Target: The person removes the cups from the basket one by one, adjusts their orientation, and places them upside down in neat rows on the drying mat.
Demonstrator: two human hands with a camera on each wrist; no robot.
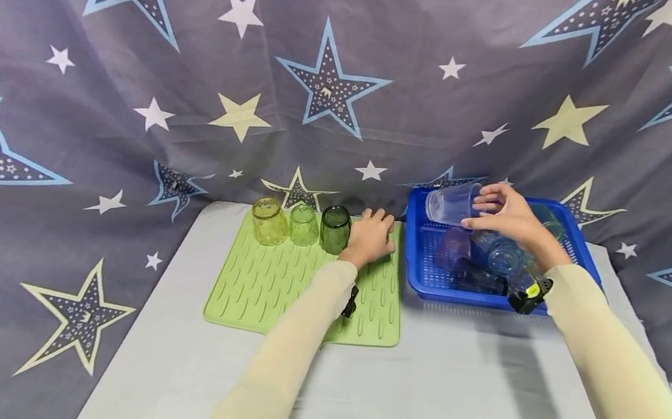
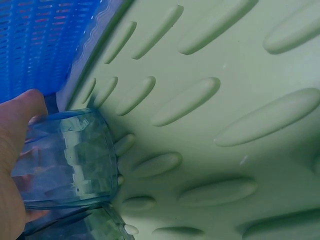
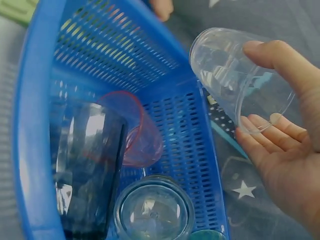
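My left hand is at the back right of the green drying mat. It grips a faceted bluish glass, which stands on the mat and is hidden behind the hand in the head view. A dark green glass stands right beside it. Further left come a light green glass and a yellow glass. Over the blue basket, my right hand holds a clear cup tilted, thumb on one side and fingers on the other.
Inside the basket lie a pink cup, a dark blue glass, a round clear-blue glass and other glassware. Mat and basket sit on a white table. A star-patterned curtain hangs close behind them.
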